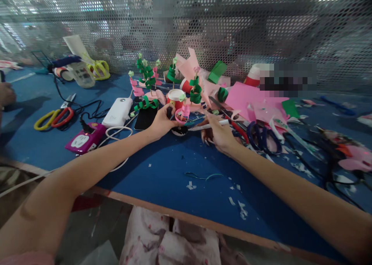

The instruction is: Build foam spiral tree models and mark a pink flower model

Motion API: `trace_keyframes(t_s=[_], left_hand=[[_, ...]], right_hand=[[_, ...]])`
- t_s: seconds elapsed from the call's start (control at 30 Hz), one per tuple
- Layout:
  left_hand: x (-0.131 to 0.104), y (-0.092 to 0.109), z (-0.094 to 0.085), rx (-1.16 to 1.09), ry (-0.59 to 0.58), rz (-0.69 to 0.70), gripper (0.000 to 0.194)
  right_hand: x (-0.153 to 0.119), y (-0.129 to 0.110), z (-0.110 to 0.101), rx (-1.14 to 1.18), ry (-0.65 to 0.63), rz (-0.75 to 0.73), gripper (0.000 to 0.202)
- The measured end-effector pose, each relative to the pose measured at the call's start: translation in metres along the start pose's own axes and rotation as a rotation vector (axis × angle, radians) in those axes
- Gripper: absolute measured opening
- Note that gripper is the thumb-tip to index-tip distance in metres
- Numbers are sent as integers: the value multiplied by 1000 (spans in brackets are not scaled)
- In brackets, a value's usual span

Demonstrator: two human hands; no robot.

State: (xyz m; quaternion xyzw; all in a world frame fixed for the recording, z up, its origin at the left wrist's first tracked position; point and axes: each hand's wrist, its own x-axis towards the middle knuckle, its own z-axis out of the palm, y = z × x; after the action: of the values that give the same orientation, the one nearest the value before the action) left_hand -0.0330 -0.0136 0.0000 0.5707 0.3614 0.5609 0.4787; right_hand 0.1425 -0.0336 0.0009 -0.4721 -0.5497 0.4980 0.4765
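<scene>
My left hand (162, 122) is closed at the base of a pink curled paper strip (183, 116), which has a pale green paper tip. Just below its fingertips is a dark round piece (179, 131) with white marks. My right hand (217, 132) grips a slim white pen (207, 125), its tip pointing left toward that round piece. Behind the left hand stands a red and white paper cup (175, 97). Green paper spirals (195, 90) on sticks rise beside it, and more green and pink spirals (147, 79) stand to the left.
At left lie scissors (55, 117), a purple socket adapter (86, 139), a white power bank (118, 112) and a black phone (145, 118). Blue-handled scissors (264, 138) and pink paper sheets (247, 100) are at right. Paper scraps (242, 210) litter the blue table (162, 168). A perforated metal screen (130, 28) stands behind.
</scene>
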Motion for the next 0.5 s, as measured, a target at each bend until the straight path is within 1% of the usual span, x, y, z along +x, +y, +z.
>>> trace_keyframes(t_s=[0.23,0.37,0.5], left_hand=[[0,-1,0,8,-5,31,50],[0,-1,0,-5,-12,14,52],[0,0,0,-8,-8,6,53]], right_hand=[[1,3,-1,4,-2,17,48],[1,2,-1,-17,-1,11,46],[1,2,-1,-1,29,2,46]])
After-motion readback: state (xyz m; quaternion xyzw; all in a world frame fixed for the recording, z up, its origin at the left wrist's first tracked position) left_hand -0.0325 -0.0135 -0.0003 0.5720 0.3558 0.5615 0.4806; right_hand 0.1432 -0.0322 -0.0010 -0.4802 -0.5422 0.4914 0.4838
